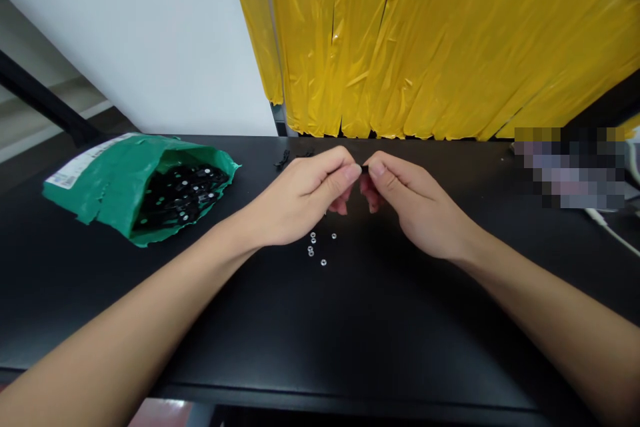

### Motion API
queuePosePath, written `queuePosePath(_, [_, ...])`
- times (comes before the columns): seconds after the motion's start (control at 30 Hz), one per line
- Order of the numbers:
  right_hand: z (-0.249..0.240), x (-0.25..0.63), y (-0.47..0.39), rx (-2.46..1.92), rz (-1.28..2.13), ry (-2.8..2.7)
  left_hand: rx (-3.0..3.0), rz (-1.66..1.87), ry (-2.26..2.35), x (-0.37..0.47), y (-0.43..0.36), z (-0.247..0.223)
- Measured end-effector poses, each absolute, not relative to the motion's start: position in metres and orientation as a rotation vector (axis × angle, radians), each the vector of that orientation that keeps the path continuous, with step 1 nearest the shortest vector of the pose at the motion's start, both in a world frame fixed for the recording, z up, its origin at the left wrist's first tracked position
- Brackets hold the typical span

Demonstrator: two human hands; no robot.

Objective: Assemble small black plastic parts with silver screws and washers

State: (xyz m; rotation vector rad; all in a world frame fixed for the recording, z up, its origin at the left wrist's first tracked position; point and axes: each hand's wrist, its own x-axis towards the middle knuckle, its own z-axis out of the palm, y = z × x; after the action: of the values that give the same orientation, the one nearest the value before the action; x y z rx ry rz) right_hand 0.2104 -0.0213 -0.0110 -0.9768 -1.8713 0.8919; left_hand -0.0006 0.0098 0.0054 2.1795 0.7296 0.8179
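Above the middle of the black table, both hands meet at a small black piece (365, 169), mostly covered by the fingertips. My left hand (320, 187) pinches one end of it between thumb and bent fingers. The other end is pinched by my right hand (407, 197) in the same way. What kind of piece it is, I cannot make out. Just below the hands, several small silvery rings (313, 240) lie loose on the table. Behind my left hand are a few small black pieces (282, 159) on the table.
A torn green plastic bag (100, 180) lies on its side at left, its mouth showing many black pieces with pale round spots. Yellow plastic sheeting (425, 47) hangs along the back beside a white panel (175, 33). A white cable (615, 233) and a blurred-out object are at right.
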Motion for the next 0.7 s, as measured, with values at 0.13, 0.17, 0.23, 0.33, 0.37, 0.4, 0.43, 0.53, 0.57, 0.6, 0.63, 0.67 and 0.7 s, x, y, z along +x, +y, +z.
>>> queuePosePath(0.13, [-0.017, 0.210, -0.020, -1.122, 0.721, -2.144, 2.135, 0.946, 0.792, -0.008, 0.018, 0.007])
queuePosePath(0.17, [-0.019, 0.210, -0.020, -1.127, 0.641, -2.277, 2.139, 0.960, 0.806, -0.009, 0.020, 0.007])
queuePosePath(0.23, [-0.023, 0.208, -0.022, -1.100, 0.515, -2.496, 2.159, 0.956, 0.839, -0.011, 0.021, 0.007])
queuePosePath(0.33, [-0.027, 0.206, -0.023, -1.073, 0.452, -2.618, 2.213, 0.913, 0.867, -0.009, 0.018, 0.008])
queuePosePath(0.37, [-0.027, 0.205, -0.024, -1.070, 0.439, -2.628, 2.238, 0.900, 0.872, -0.008, 0.017, 0.008])
queuePosePath(0.4, [-0.028, 0.205, -0.024, -1.066, 0.426, -2.634, 2.263, 0.887, 0.879, -0.007, 0.015, 0.009])
queuePosePath(0.43, [-0.028, 0.204, -0.024, -1.060, 0.419, -2.636, 2.285, 0.875, 0.885, -0.006, 0.014, 0.009])
queuePosePath(0.53, [-0.029, 0.201, -0.024, -1.034, 0.426, -2.641, 2.324, 0.850, 0.882, -0.004, 0.012, 0.009])
queuePosePath(0.57, [-0.029, 0.201, -0.024, -1.031, 0.428, -2.642, 2.330, 0.844, 0.877, -0.004, 0.012, 0.009])
queuePosePath(0.6, [-0.029, 0.200, -0.025, -1.030, 0.430, -2.643, 2.335, 0.838, 0.874, -0.004, 0.012, 0.009])
queuePosePath(0.63, [-0.029, 0.199, -0.026, -1.033, 0.431, -2.644, 2.338, 0.836, 0.872, -0.004, 0.012, 0.009])
queuePosePath(0.67, [-0.029, 0.198, -0.026, -1.033, 0.433, -2.648, 2.339, 0.834, 0.874, -0.004, 0.012, 0.009])
queuePosePath(0.7, [-0.028, 0.198, -0.027, -1.034, 0.430, -2.653, 2.340, 0.830, 0.880, -0.004, 0.013, 0.009])
